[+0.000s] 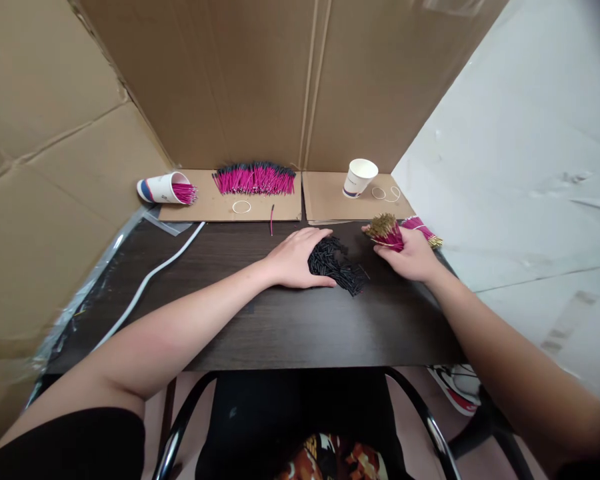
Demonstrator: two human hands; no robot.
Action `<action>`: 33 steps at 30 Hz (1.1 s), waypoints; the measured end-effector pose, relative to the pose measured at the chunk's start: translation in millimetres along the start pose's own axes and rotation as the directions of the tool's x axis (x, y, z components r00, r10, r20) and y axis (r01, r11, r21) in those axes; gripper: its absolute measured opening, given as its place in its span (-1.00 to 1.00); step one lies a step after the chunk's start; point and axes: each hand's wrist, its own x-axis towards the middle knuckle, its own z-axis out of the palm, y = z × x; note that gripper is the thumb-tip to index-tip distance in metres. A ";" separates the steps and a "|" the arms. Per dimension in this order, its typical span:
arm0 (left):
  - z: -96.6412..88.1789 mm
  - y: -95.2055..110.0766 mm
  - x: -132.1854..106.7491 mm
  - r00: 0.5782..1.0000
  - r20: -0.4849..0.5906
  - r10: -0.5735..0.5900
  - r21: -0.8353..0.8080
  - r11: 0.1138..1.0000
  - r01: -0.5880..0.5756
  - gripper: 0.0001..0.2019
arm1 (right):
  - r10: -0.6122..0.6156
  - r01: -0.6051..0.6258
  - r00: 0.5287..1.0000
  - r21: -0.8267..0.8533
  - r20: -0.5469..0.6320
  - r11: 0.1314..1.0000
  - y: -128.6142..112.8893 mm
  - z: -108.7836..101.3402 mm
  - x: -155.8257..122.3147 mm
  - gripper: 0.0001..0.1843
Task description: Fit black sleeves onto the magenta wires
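On the dark table [280,333], the left hand [296,259], thumb and fingers spread, curves around the left side of a pile of black pieces [331,263], touching it. Right of the pile, the right hand [413,255] is closed around a bundle of pink wires [391,239]. Just beyond lies a second bundle [419,227]. Farther back, black-tipped wires [254,180] line the cardboard [205,212].

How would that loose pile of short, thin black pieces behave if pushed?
The pile of short, thin black pieces would probably scatter, since nothing visible binds it. Pieces may roll, looking rod-shaped, and seem light, being slim.
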 end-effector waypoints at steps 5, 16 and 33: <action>1.6 1.3 -0.5 1.000 0.016 0.002 0.004 1.000 -0.002 0.18 | 0.069 -0.068 0.997 0.035 -0.037 0.997 -8.4 15.1 -21.2 -0.67; 8.0 15.3 -5.6 0.999 -0.030 -0.011 -0.027 1.000 0.010 0.16 | 0.124 -0.089 0.978 0.198 -0.171 0.976 -79.0 80.5 -9.0 -0.87; 12.3 18.3 -9.0 0.991 -0.119 -0.064 -0.093 0.994 0.053 0.24 | 0.190 -0.114 0.967 0.382 -0.168 0.917 -106.7 111.4 22.1 -0.83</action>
